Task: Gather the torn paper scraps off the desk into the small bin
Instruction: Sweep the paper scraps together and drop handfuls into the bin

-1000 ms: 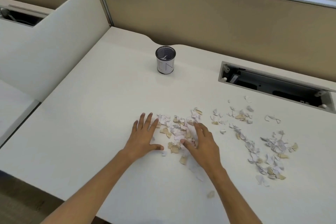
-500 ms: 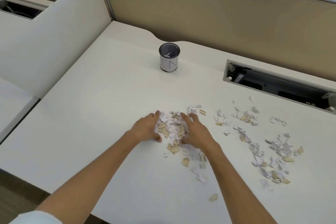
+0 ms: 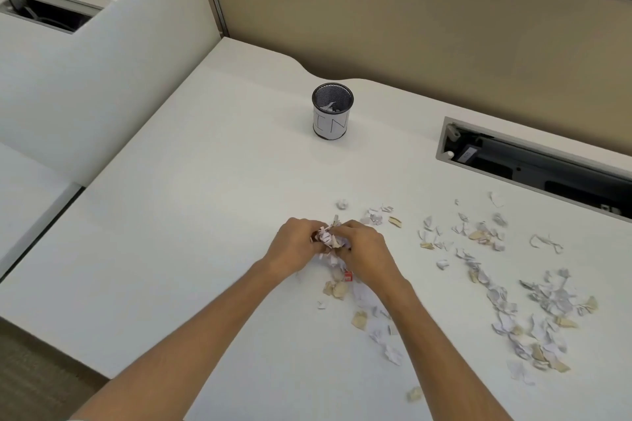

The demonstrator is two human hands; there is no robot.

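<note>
My left hand [image 3: 297,245] and my right hand [image 3: 365,250] are pressed together on the white desk [image 3: 191,208], cupped around a bunch of torn paper scraps [image 3: 329,236] that pokes up between the fingers. Loose white and tan scraps [image 3: 345,289] lie just under and behind my hands. More scraps [image 3: 543,304] are strewn over the desk to the right. The small black mesh bin [image 3: 332,111], wrapped in a white label, stands upright farther back, a few scraps visible inside it.
An open cable tray slot [image 3: 533,161] is cut into the desk at the back right. A tan partition wall [image 3: 410,17] runs along the back, and a white divider panel [image 3: 102,58] stands on the left. The desk's front edge is near my forearms.
My hands went from lying flat beside the pile to closing together, scooping scraps into a bunch between them. Some scraps were left behind on the desk. The camera moved closer.
</note>
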